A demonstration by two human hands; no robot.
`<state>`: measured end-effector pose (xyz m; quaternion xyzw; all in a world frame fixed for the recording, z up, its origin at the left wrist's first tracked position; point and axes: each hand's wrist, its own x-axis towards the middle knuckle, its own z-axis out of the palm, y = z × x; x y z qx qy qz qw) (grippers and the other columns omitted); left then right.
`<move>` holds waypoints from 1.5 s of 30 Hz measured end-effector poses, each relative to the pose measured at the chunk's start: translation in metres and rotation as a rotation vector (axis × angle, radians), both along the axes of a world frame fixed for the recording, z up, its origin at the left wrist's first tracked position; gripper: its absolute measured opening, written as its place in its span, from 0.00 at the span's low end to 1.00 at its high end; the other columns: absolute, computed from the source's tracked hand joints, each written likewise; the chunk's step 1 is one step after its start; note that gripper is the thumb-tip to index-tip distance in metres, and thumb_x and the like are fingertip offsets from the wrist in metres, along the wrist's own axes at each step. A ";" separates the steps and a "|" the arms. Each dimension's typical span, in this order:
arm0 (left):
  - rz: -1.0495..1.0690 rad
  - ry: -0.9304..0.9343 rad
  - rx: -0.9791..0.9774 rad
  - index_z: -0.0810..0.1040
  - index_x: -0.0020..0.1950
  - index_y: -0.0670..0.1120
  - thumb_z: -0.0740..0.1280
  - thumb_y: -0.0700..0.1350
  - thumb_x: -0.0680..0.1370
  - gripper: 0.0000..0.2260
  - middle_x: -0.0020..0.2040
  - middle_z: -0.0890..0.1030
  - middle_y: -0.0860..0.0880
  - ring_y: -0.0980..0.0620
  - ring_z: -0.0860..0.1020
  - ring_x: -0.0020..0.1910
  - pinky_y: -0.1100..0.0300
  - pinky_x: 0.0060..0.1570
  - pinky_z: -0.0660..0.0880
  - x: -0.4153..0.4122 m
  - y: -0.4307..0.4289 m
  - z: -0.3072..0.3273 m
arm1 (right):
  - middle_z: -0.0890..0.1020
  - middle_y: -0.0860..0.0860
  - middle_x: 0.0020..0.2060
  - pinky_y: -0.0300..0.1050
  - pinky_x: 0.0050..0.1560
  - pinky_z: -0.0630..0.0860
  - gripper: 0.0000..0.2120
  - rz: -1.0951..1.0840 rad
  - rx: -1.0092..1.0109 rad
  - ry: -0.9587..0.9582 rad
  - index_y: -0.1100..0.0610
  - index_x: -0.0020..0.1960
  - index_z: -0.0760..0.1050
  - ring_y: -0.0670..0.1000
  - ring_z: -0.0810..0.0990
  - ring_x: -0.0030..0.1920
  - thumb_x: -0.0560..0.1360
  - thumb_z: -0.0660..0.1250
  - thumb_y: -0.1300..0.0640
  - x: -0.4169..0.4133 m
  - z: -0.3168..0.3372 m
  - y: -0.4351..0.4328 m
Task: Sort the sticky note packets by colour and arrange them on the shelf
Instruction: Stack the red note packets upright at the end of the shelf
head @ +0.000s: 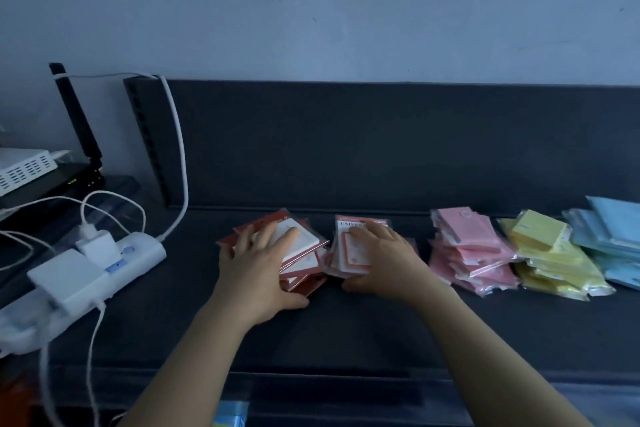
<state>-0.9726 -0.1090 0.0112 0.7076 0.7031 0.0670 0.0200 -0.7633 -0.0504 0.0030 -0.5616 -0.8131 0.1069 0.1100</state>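
Observation:
On the dark shelf (381,329) lie two heaps of red-and-white sticky note packets. My left hand (258,270) holds the left red heap (304,253), fingers spread over its top and thumb at its front edge. My right hand (377,253) covers the right red heap (349,229), fingers over the top and thumb at the front. To the right lie a pink pile (471,250), a yellow pile (550,253) and a blue pile (609,236), side by side.
A white power strip (114,263) with plugged chargers and white cables lies at the left end of the shelf. Behind it stand a black router (79,177) and a white box (24,170). The shelf's dark back panel (381,142) rises behind the piles.

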 end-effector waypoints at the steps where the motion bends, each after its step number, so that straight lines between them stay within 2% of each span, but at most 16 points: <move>1: -0.013 0.005 -0.009 0.45 0.77 0.61 0.70 0.68 0.66 0.48 0.78 0.44 0.56 0.46 0.43 0.77 0.42 0.74 0.49 -0.002 0.003 0.001 | 0.57 0.50 0.75 0.50 0.74 0.56 0.46 -0.028 0.005 -0.014 0.46 0.75 0.55 0.55 0.57 0.74 0.64 0.74 0.39 -0.001 -0.001 0.003; 9: -0.092 -0.009 -0.005 0.43 0.78 0.60 0.71 0.69 0.65 0.51 0.79 0.40 0.54 0.49 0.36 0.77 0.43 0.75 0.39 -0.022 0.025 0.005 | 0.57 0.58 0.74 0.54 0.73 0.57 0.40 -0.226 0.059 -0.065 0.53 0.74 0.58 0.60 0.56 0.74 0.69 0.69 0.37 -0.010 0.003 0.035; 11: -0.069 -0.110 0.041 0.44 0.78 0.59 0.69 0.72 0.63 0.53 0.79 0.42 0.54 0.50 0.39 0.77 0.47 0.75 0.41 -0.027 0.020 0.008 | 0.54 0.58 0.76 0.52 0.74 0.53 0.40 -0.186 0.072 -0.029 0.54 0.75 0.56 0.59 0.53 0.75 0.71 0.68 0.39 -0.015 0.010 0.036; 13: 0.029 -0.348 0.160 0.56 0.77 0.57 0.68 0.70 0.67 0.43 0.77 0.56 0.51 0.48 0.54 0.75 0.51 0.72 0.56 -0.031 0.014 0.007 | 0.59 0.54 0.75 0.46 0.73 0.56 0.33 -0.094 0.098 0.128 0.55 0.75 0.59 0.55 0.57 0.75 0.75 0.65 0.44 -0.025 0.019 0.029; 15: 0.199 -0.566 0.295 0.71 0.67 0.52 0.65 0.63 0.74 0.25 0.65 0.71 0.48 0.50 0.71 0.61 0.56 0.58 0.71 -0.033 0.012 0.005 | 0.73 0.52 0.67 0.41 0.63 0.68 0.22 -0.018 0.068 0.316 0.55 0.70 0.69 0.52 0.72 0.65 0.78 0.63 0.50 -0.040 0.027 0.018; 17: 0.328 -0.690 0.299 0.75 0.57 0.49 0.65 0.59 0.76 0.16 0.56 0.75 0.49 0.56 0.74 0.46 0.62 0.41 0.71 -0.032 0.013 0.003 | 0.81 0.52 0.54 0.46 0.54 0.75 0.14 0.051 0.018 0.377 0.56 0.60 0.77 0.52 0.78 0.52 0.79 0.62 0.51 -0.055 0.027 0.009; 18: 0.355 -0.753 0.282 0.75 0.56 0.48 0.66 0.57 0.76 0.15 0.53 0.76 0.50 0.59 0.74 0.43 0.65 0.37 0.69 -0.031 0.014 0.003 | 0.81 0.51 0.51 0.48 0.51 0.75 0.12 0.088 0.022 0.374 0.56 0.58 0.78 0.52 0.78 0.49 0.79 0.61 0.52 -0.061 0.024 0.006; 22: 0.396 -1.016 0.286 0.74 0.45 0.49 0.73 0.53 0.73 0.11 0.43 0.78 0.54 0.60 0.76 0.40 0.65 0.34 0.70 -0.032 0.017 0.005 | 0.81 0.49 0.47 0.46 0.48 0.74 0.09 0.204 0.085 0.448 0.57 0.56 0.78 0.48 0.77 0.45 0.79 0.63 0.56 -0.069 0.012 -0.003; 26: 0.396 -1.185 0.201 0.78 0.46 0.49 0.74 0.47 0.73 0.07 0.43 0.81 0.53 0.56 0.80 0.42 0.63 0.36 0.73 -0.039 0.014 0.000 | 0.81 0.43 0.49 0.34 0.45 0.72 0.11 0.210 0.069 0.552 0.51 0.59 0.78 0.42 0.77 0.46 0.79 0.63 0.56 -0.068 0.003 -0.008; 29: 0.416 -1.383 0.220 0.77 0.57 0.49 0.69 0.44 0.77 0.09 0.51 0.82 0.51 0.51 0.80 0.50 0.54 0.49 0.78 -0.052 0.007 -0.004 | 0.81 0.44 0.49 0.39 0.44 0.76 0.11 0.102 0.032 0.591 0.49 0.60 0.76 0.44 0.79 0.44 0.79 0.62 0.54 -0.067 0.002 -0.008; 32: 0.417 -1.534 0.242 0.74 0.59 0.51 0.64 0.40 0.79 0.10 0.53 0.81 0.52 0.51 0.79 0.53 0.50 0.54 0.77 -0.061 -0.002 -0.003 | 0.76 0.45 0.55 0.33 0.47 0.73 0.12 0.070 0.061 0.546 0.58 0.58 0.78 0.42 0.75 0.50 0.80 0.61 0.53 -0.073 0.004 -0.007; 34: 0.411 -1.612 0.214 0.73 0.60 0.50 0.63 0.38 0.80 0.11 0.53 0.80 0.51 0.51 0.78 0.53 0.52 0.52 0.76 -0.062 -0.007 -0.002 | 0.75 0.50 0.58 0.37 0.50 0.72 0.13 0.073 0.107 0.521 0.64 0.52 0.79 0.43 0.73 0.53 0.80 0.60 0.55 -0.079 0.004 -0.006; 36: 0.382 -1.627 0.170 0.75 0.58 0.49 0.62 0.36 0.79 0.11 0.52 0.81 0.50 0.50 0.79 0.53 0.54 0.50 0.76 -0.059 -0.009 -0.002 | 0.75 0.51 0.59 0.38 0.52 0.72 0.13 0.083 0.113 0.522 0.65 0.50 0.79 0.44 0.74 0.55 0.81 0.59 0.59 -0.084 0.004 -0.007; 40: 0.397 -1.558 0.173 0.76 0.55 0.50 0.65 0.35 0.77 0.11 0.54 0.82 0.49 0.50 0.79 0.54 0.50 0.58 0.76 -0.055 -0.008 -0.007 | 0.68 0.40 0.60 0.21 0.46 0.66 0.13 0.109 0.026 0.592 0.59 0.56 0.81 0.39 0.71 0.55 0.81 0.58 0.60 -0.083 0.006 -0.015; 42: 0.407 -1.560 0.151 0.75 0.61 0.47 0.68 0.35 0.76 0.15 0.55 0.82 0.47 0.49 0.80 0.54 0.50 0.58 0.76 -0.055 -0.008 -0.009 | 0.69 0.39 0.61 0.24 0.48 0.66 0.12 0.079 0.009 0.617 0.57 0.55 0.82 0.43 0.71 0.60 0.80 0.60 0.59 -0.080 0.000 -0.016; 45: 0.403 -1.609 0.095 0.77 0.61 0.44 0.67 0.34 0.76 0.15 0.53 0.83 0.47 0.48 0.81 0.52 0.53 0.53 0.77 -0.057 -0.013 -0.011 | 0.71 0.38 0.56 0.30 0.49 0.72 0.10 0.007 0.034 0.635 0.57 0.57 0.79 0.45 0.75 0.55 0.79 0.64 0.56 -0.077 -0.004 -0.017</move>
